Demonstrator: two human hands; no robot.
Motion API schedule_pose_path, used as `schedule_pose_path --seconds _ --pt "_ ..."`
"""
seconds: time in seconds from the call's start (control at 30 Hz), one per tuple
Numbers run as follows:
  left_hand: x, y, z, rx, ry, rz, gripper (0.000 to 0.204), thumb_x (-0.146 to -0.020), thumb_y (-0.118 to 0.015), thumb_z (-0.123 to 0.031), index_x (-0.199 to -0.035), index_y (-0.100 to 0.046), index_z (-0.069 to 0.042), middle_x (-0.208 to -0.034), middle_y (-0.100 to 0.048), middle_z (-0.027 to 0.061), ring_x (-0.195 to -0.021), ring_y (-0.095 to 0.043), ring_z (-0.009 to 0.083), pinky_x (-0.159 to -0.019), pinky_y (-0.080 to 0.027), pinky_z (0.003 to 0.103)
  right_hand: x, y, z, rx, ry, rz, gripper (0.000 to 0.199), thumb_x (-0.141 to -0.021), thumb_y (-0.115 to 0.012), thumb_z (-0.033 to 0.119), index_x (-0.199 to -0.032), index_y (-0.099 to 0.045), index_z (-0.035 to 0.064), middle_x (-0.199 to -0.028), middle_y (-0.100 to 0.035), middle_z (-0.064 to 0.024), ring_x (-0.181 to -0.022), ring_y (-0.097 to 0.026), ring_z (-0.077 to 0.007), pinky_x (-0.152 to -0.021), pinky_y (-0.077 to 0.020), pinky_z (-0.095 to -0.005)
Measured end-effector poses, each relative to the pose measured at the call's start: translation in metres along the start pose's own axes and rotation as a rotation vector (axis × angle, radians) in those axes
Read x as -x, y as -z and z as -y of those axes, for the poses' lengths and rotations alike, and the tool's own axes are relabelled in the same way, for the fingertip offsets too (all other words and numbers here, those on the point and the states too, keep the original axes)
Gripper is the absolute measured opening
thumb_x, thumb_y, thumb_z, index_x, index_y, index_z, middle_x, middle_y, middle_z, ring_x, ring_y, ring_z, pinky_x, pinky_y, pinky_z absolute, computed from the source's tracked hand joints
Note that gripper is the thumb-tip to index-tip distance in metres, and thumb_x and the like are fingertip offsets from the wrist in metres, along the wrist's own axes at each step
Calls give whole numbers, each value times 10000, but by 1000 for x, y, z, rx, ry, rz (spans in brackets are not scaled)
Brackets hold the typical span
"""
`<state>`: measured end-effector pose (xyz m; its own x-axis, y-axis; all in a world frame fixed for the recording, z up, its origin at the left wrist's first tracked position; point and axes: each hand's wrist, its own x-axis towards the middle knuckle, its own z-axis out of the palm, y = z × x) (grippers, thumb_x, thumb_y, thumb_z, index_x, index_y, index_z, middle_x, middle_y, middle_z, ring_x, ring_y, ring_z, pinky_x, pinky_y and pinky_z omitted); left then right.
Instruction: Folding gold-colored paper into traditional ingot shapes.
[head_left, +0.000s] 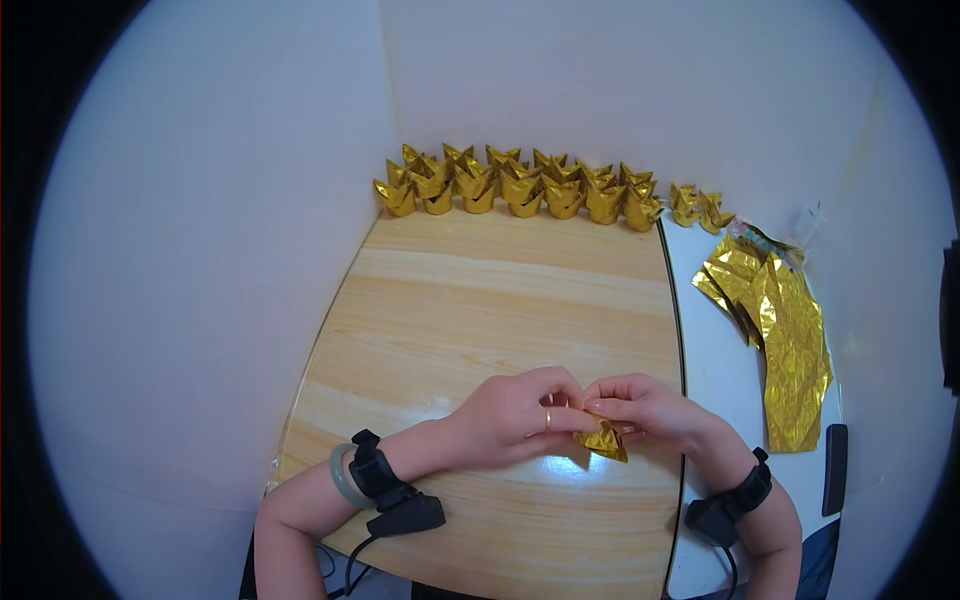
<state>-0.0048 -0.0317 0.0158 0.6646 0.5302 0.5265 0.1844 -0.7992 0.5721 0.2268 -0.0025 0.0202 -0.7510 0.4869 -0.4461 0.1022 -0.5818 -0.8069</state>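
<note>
I see my left hand [515, 415] and right hand [645, 405] meeting just below the centre of the frame, fingertips together, both pinching a small folded piece of gold foil paper [606, 440]. The piece hangs under the fingers with its lower corner pointing toward the bottom right of the frame; its long axis runs roughly from upper left to lower right. It sits between the two hands, a little nearer the right one, just above the light wooden surface [480, 300]. I cannot tell whether it touches the wood.

The left wrist carries a pale green bangle [343, 477] and a black strapped device [395, 495]; the right wrist wears a similar black strap [735, 500].

Bare wood stretches from the hands toward the upper middle of the frame, where a row of folded gold paper ingots [520, 187] lines the far edge against the white wall. The surface's right edge runs close beside the right hand; beyond it, on a white ledge, lies a stack of flat gold foil sheets [780, 330].
</note>
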Motion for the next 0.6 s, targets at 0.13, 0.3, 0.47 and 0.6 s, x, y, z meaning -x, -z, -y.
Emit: schedule_pose_path --seconds 0.13,0.3,0.47,0.6 --pt "-2 2 -1 -127 -21 -16 231 -734 -749 -113 -955 -684 -124 -881 -574 34 -784 -577 216 -650 -508 308 3 -16 10 624 277 -315 190 -928 -596 221 -1023 -603 57 -825 -573 21 -694 -515 -76 -603 -418 -218" --pt "-2 4 7 -261 -9 27 158 -766 -726 -205 -898 -666 -141 -879 -580 5 -793 -576 199 -612 -487 317 31 -13 33 1236 759 -200 204 -771 -736 188 -932 -641 105 -1053 -565 -40 -934 -569 -209 -762 -470 -320" --pt "-6 5 3 -339 -27 79 117 -783 -698 -201 -888 -663 -164 -870 -578 -11 -797 -571 187 -612 -487 311 33 -24 34 1548 716 -142 200 -726 -746 177 -871 -627 109 -998 -570 -46 -895 -583 -230 -739 -480 -344" --pt "-5 5 5 -430 -90 110 96 -764 -672 -180 -858 -655 -181 -868 -579 -21 -799 -571 175 -596 -482 307 31 -21 27 1632 690 -146 126 -743 -702 143 -839 -629 108 -917 -582 -22 -832 -592 -223 -709 -482 -350"
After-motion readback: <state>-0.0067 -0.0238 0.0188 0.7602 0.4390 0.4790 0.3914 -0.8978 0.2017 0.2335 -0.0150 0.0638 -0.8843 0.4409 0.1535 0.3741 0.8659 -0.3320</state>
